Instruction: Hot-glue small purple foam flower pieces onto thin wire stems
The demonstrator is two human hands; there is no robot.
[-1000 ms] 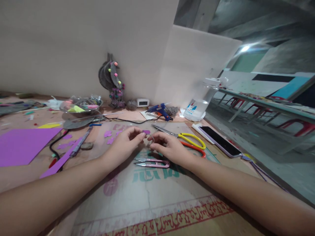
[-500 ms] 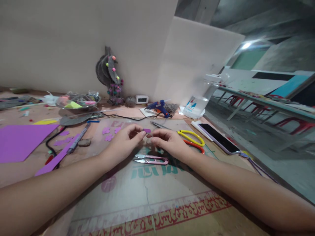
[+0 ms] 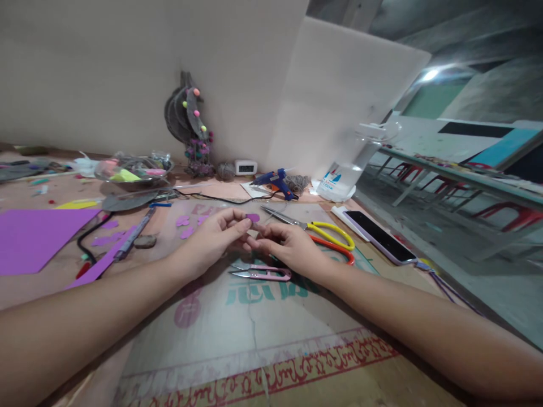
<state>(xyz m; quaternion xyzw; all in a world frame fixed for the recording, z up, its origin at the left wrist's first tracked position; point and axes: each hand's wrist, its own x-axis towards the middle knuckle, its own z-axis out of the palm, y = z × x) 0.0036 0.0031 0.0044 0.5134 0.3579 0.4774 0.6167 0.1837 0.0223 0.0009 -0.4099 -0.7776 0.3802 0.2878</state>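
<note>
Between the thumb and fingers of my left hand [image 3: 223, 229] is a small purple flower-like cutout [image 3: 253, 217], its rounded edge showing above the fingertips. My right hand [image 3: 286, 246] is closed just beside it, fingertips meeting those of the left; whatever they pinch is too small to name. Pink thread snips [image 3: 269, 275] lie on the mat below both hands. Scissors with yellow and orange handles [image 3: 333, 233] rest by my right hand, partly behind it. More purple flower cutouts [image 3: 183, 220] lie left of my left hand.
A purple sheet [image 3: 42, 240], a pen [image 3: 136, 234] and a small stone [image 3: 145, 241] are on the left. Behind stand a bowl of craft scraps [image 3: 133, 175], a grey felt hanging ornament [image 3: 180, 116], a blue glue gun [image 3: 275, 182] and a plastic jug [image 3: 337, 183]. A phone [image 3: 379, 236] lies right.
The purple cutout has turned so more of its rounded face shows. My right fingers have moved slightly left, closer against the left hand. The view has shifted slightly.
</note>
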